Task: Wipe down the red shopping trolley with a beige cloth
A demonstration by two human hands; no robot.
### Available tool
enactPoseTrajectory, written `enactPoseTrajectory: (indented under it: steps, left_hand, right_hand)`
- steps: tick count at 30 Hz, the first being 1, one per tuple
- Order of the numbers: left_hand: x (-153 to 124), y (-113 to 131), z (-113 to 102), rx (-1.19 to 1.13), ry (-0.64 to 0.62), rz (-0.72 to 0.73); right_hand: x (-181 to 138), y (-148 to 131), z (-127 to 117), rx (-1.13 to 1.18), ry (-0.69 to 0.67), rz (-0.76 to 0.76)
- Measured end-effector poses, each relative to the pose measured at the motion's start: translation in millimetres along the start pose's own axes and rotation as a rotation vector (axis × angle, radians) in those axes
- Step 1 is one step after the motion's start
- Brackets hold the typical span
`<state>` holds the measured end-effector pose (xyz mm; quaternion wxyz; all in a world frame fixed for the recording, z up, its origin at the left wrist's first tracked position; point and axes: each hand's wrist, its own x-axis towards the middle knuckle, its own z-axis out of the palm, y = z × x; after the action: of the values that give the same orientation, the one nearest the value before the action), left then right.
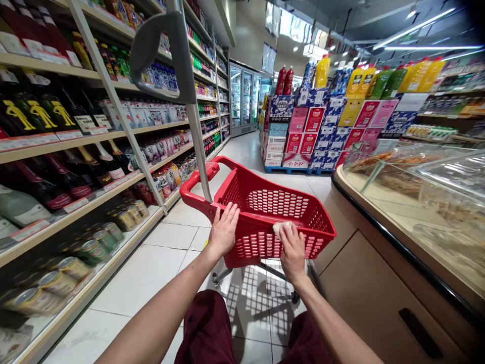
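Red perforated-plastic cart (pixel 252 223) could roll if the right hand (pixel 293 253), gripping a crumpled white cloth (pixel 278 230), pushes hard: left hand (pixel 224 230) lies flat, unclenched, on the cart.

It's a supermarket aisle, no doubt: shelves (pixel 49 66) line the left, loaded with bottles (pixel 40 110) and cans (pixel 93 251) above price labels (pixel 76 205); far off, glass-door fridges (pixel 247 101) gleam; drink cartons (pixel 303 137) pile up towards the right; and near, 1 red shopping cart (pixel 257 222)!
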<state>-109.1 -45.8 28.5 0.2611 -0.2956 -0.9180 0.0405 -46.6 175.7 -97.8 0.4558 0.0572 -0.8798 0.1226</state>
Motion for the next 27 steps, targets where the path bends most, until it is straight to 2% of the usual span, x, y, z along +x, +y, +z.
enactPoseTrajectory:
  steps: [2,6,11,12,14,16,17,21,23,27]
  left_hand:
    - [-1,-1,0,0.004,0.006,0.023]
    - [-5,-4,-2,-0.005,0.014,0.060]
    - [-13,-15,-12,-0.049,0.082,0.127]
    - [-14,-20,-14,-0.056,0.128,0.074]
    - [-15,-35,-18,-0.063,0.230,-0.133]
    - [-13,-52,-20,-0.068,0.264,-0.306]
    - [-12,-59,-20,-0.072,0.247,-0.335]
    - [-8,-77,-20,-0.080,0.147,-0.289]
    - [-9,-79,-20,-0.082,0.129,-0.276]
    - [-15,-78,-21,-0.099,0.105,-0.229]
  right_hand:
    - [7,-5,2,-0.009,-0.002,-0.038]
    - [1,-16,9,0.015,-0.133,-0.204]
    - [11,-28,10,0.063,-0.019,-0.143]
    - [12,-30,11,0.079,-0.017,-0.165]
    - [12,-35,12,0.120,-0.078,-0.260]
    - [14,-44,13,0.156,-0.146,-0.323]
    - [19,-49,13,0.170,-0.150,-0.318]
    - [45,-69,20,0.191,-0.045,-0.222]
    - [47,-74,27,0.192,-0.023,-0.282]
    - [41,-90,32,0.232,-0.084,-0.432]
